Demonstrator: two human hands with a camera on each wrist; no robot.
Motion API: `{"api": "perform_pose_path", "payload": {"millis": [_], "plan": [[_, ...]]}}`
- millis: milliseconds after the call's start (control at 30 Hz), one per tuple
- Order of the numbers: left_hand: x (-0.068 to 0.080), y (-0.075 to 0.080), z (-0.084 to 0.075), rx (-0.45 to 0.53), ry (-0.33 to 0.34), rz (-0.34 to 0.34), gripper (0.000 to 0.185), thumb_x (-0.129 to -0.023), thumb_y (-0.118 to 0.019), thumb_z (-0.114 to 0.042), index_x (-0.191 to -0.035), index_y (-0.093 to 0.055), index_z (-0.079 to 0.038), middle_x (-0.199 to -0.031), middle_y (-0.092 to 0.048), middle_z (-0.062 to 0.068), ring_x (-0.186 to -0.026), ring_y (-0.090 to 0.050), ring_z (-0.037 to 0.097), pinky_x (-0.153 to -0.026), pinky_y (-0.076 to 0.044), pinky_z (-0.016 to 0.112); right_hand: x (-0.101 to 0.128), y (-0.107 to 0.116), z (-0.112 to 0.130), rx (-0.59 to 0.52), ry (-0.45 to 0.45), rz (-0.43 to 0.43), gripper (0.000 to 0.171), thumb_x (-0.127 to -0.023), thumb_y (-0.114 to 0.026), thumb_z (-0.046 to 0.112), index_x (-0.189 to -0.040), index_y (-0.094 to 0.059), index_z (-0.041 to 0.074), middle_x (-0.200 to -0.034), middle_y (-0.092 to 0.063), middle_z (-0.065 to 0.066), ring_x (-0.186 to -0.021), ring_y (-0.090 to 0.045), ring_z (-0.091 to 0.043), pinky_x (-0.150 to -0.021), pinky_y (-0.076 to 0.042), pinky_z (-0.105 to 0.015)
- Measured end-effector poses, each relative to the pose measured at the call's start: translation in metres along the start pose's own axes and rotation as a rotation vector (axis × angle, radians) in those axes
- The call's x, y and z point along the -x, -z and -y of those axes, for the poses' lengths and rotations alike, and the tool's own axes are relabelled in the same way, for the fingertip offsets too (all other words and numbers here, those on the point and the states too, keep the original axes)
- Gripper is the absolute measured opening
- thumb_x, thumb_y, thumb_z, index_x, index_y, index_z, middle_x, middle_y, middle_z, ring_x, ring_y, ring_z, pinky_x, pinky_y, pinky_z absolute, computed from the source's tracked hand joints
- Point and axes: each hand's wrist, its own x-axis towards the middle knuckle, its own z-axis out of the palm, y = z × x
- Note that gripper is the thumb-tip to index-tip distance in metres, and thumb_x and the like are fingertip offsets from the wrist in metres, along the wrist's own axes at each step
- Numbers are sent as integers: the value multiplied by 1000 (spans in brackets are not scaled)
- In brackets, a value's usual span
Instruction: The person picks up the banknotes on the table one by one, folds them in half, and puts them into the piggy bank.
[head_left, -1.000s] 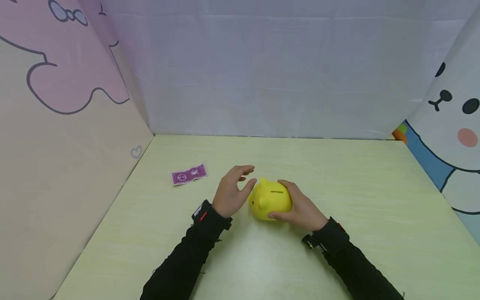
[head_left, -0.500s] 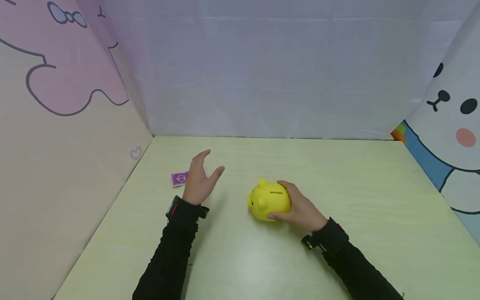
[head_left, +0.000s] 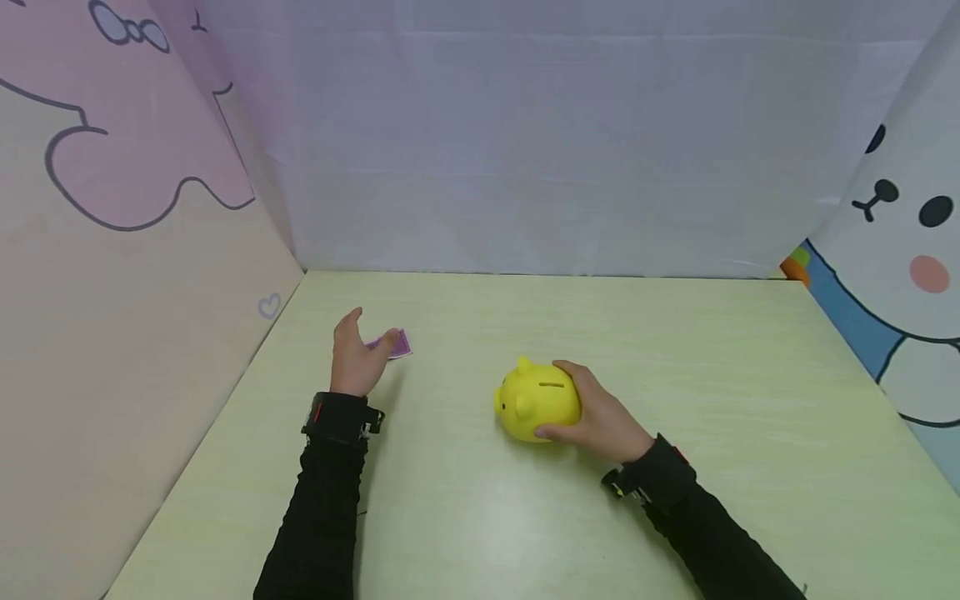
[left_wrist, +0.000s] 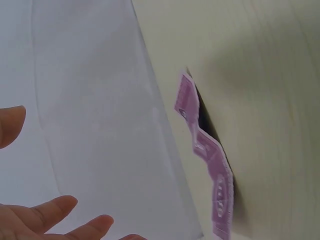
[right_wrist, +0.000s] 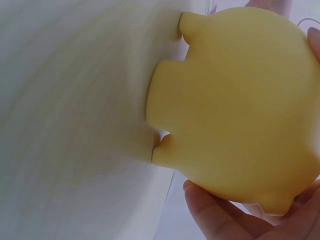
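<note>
A yellow piggy bank (head_left: pixel 536 404) with a coin slot on top stands on its feet on the table, snout to the left. My right hand (head_left: pixel 600 417) grips its rear, thumb on the near side and fingers round the far side; the right wrist view shows the bank (right_wrist: pixel 240 105) close up. Over the purple play banknote (head_left: pixel 401 343) at the left of the table is my left hand (head_left: pixel 357 358), thumb and fingers spread apart and holding nothing. In the left wrist view the creased banknote (left_wrist: pixel 215 160) lies beyond the fingers (left_wrist: pixel 55 207).
The pale wooden tabletop (head_left: pixel 465 517) ends at a white cloth backdrop (head_left: pixel 480 150). Printed cartoon panels stand along the left side (head_left: pixel 150 333) and the right side (head_left: pixel 922 333). Black sleeves with wrist cameras cover both forearms.
My left hand has moved left from beside the piggy bank to over the banknote, partly covering it. The right hand and the piggy bank have stayed in place.
</note>
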Motion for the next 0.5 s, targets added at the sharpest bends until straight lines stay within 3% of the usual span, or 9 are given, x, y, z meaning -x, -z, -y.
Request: {"api": "perform_pose_path", "payload": {"millis": [200,500], "plan": [[-7,9,21,-12,49,-15,78,-98,-56,-34,-154,-15,2,-159,-15,28,-148,-18,43,-120,-22,55,0,0,-2,9,5,-4,96,-74,-85,40,-146,-30,10,-138,-46,-15,-104,-56,-26,-87,-51,-42],[-15,20,38,-61,129,47,79,-100,-51,-38,-154,-12,4,-158,-16,32,-147,-17,46,-119,-21,56,0,-1,-3,9,16,-5,95,-74,-85,41,-146,-30,10,-138,-46,-15,-104,-56,-26,-86,-51,-41]]}}
